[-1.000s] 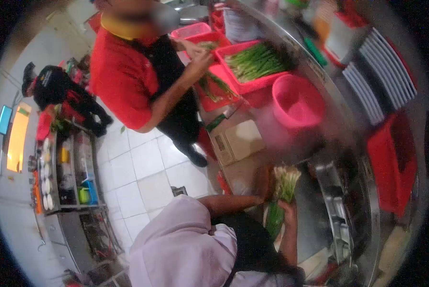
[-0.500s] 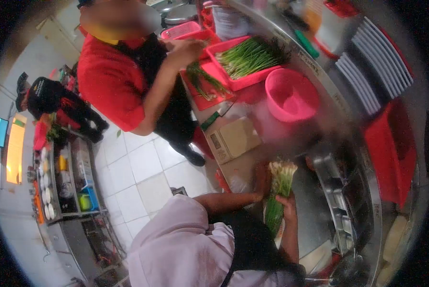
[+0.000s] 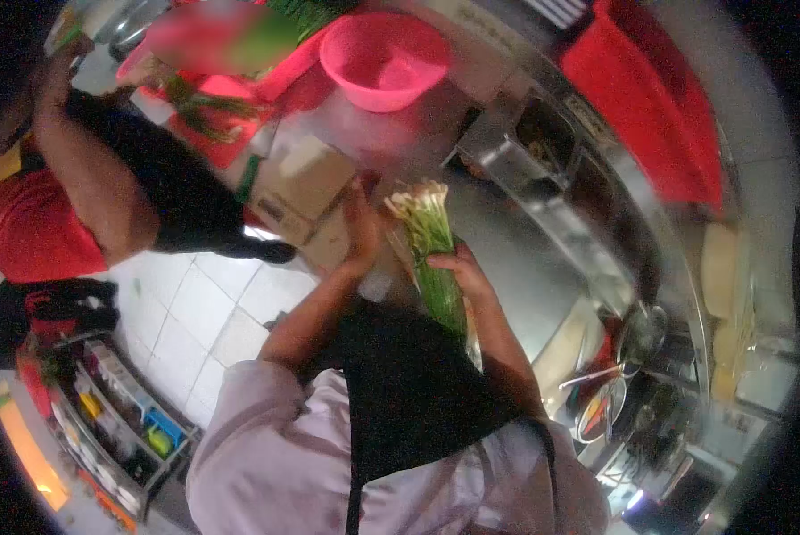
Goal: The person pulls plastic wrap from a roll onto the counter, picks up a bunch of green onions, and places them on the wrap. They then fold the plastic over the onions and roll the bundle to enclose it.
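Note:
A bundle of green onions (image 3: 434,259), white root ends up, stands out in front of my black apron. My right hand (image 3: 461,272) is wrapped round its stalks from the right. Just left of the bundle, my left hand (image 3: 362,227) is raised with its fingers extended and holds nothing visible. Behind my left hand, a cardboard-coloured kitchen scale (image 3: 304,187) rests on the counter. Farther back stands a pink round basin (image 3: 384,62).
A co-worker in a red shirt (image 3: 43,223) stands at the left, by a red board with green onions (image 3: 217,120). A green-handled knife (image 3: 248,178) lies near the scale. Metal containers (image 3: 543,192) line the right side, with a red tray (image 3: 645,98) beyond.
The view has swung to the right and down. My left hand now shows apart from the bundle, with its fingers raised. The bundle is still in my right hand.

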The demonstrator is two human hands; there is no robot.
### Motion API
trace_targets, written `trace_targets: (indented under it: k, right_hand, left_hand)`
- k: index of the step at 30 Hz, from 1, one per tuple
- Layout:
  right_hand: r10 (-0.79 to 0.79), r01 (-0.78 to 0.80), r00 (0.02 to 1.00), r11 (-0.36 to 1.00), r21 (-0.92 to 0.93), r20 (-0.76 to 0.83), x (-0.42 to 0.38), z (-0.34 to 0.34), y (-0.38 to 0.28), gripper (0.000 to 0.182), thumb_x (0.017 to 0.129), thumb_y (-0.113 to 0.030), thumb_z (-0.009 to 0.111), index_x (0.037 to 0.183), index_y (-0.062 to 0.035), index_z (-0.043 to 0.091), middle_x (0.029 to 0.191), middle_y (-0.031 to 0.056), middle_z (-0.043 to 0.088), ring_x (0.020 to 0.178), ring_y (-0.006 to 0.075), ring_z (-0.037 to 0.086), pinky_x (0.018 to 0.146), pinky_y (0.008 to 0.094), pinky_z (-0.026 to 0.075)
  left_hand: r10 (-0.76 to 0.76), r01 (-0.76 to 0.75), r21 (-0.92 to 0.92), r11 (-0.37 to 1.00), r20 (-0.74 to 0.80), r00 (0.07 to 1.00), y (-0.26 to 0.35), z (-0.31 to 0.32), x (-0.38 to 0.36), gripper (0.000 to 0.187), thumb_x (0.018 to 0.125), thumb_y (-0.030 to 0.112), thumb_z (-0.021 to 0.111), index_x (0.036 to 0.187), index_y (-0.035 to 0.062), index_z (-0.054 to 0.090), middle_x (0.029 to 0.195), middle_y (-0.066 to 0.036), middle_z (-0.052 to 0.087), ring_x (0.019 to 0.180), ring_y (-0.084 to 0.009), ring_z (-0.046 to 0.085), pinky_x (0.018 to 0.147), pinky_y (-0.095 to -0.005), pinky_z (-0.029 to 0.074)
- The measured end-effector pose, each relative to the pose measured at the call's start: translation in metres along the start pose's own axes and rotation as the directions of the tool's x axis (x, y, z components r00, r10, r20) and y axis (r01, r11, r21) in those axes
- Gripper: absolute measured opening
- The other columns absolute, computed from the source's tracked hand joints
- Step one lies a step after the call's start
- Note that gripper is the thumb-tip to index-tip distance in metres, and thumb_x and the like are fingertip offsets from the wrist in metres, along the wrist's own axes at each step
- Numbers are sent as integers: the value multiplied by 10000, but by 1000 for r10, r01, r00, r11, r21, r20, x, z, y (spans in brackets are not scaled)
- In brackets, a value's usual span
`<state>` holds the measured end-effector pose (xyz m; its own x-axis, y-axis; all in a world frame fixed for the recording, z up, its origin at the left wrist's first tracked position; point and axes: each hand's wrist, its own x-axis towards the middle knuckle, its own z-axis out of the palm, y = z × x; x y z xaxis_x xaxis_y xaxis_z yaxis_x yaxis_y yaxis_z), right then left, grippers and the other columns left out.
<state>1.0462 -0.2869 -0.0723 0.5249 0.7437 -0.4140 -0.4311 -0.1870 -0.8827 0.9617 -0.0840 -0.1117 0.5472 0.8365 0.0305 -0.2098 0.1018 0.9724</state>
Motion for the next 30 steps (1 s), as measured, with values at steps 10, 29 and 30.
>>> trace_targets:
  k: [10,29,30]
  right_hand:
    - [37,-30,996,997,-77,84,0,15,-13,729,774,-111,807,1434,-12,513,1314,103,660,1211,242,613,1064,368,453]
    - [-64,180,983,157,-971,172,-11,72,13,931,828,-683,659,1498,-78,432,1503,212,486,1431,393,410,1213,623,97]
    - [-61,177,984,162,-971,169,-12,78,14,931,828,-683,659,1498,-78,432,1503,212,486,1431,393,410,1213,623,97]
  left_hand:
    - [-215,378,-175,909,580,786,-5,28,40,718,1104,504,210,1244,-26,673,1141,-147,717,1060,-248,660,1033,-397,456]
    - [-625,759,-330,562,431,651,-1,-56,-111,676,1025,585,475,1476,83,460,1379,-110,598,1229,-277,594,1042,-435,482]
    - [-635,762,-241,602,434,639,-7,-60,-114,615,1026,521,529,1439,67,508,1343,-108,626,1196,-266,616,1030,-402,490]
